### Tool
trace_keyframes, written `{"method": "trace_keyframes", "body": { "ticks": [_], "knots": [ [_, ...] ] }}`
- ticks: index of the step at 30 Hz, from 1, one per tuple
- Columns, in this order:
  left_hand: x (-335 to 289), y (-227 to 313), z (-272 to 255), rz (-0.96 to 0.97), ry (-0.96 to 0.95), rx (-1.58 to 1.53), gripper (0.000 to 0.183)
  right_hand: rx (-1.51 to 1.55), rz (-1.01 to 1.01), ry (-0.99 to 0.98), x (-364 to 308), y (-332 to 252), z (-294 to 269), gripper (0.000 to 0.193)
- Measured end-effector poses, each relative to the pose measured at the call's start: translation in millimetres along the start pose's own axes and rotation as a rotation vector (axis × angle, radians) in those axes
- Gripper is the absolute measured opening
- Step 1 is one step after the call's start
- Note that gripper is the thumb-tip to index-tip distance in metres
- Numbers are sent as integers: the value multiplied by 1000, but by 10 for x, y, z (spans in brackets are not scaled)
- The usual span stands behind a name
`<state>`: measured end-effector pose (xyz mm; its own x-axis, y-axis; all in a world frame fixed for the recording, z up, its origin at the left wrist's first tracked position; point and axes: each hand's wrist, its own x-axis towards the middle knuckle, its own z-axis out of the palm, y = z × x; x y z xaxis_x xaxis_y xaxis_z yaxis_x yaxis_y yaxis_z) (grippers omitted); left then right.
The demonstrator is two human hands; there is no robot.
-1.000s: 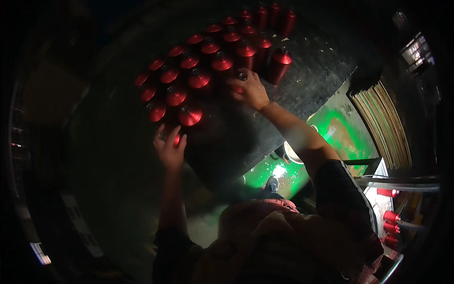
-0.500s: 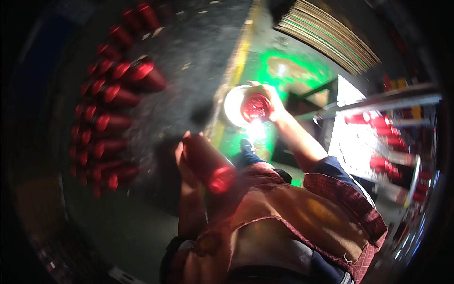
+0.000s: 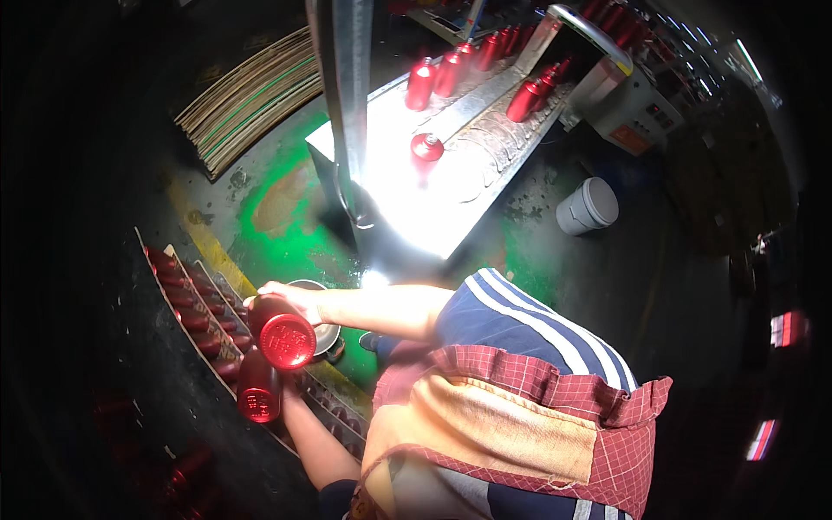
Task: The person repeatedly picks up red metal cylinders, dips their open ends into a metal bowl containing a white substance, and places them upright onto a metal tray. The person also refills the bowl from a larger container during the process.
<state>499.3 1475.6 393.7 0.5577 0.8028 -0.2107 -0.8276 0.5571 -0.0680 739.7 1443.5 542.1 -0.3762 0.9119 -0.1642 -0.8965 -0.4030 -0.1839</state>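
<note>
Glossy red cylindrical metal bottle [image 3: 288, 341] is clasped in the right hand [image 3: 296, 299]; the left hand [image 3: 289, 386], mostly hidden, grips a matching red bottle [image 3: 258, 392] just beside it, near rows of red bottles [image 3: 192, 320] between thin dividers [image 3: 170, 251]. Beyond, upright red bottles [image 3: 420, 84] stand on a brightly lit table [image 3: 406, 204].

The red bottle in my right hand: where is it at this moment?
In the head view, the bottle is left of centre, in the right hand, just above and right of a second bottle.
</note>
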Motion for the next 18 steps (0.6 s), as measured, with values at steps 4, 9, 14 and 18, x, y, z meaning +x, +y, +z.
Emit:
{"method": "trace_keyframes", "body": {
  "ticks": [4, 9, 14, 18],
  "knots": [
    [-200, -44, 57, -79, -274, 211, 56, -196, -270, 18, -1010, -207, 79, 35],
    [-857, -420, 25, 212, 297, 670, 54, -538, -576, 602, -3020, -378, -162, 44],
    [-1302, -943, 171, 78, 303, 758, 53, -751, -967, 1294, -4654, -620, -132, 36],
    [-1130, -1838, 720, -4, 140, 761, 53, -1076, -1215, 1519, -5464, -1384, -45, 33]
  ]
}}
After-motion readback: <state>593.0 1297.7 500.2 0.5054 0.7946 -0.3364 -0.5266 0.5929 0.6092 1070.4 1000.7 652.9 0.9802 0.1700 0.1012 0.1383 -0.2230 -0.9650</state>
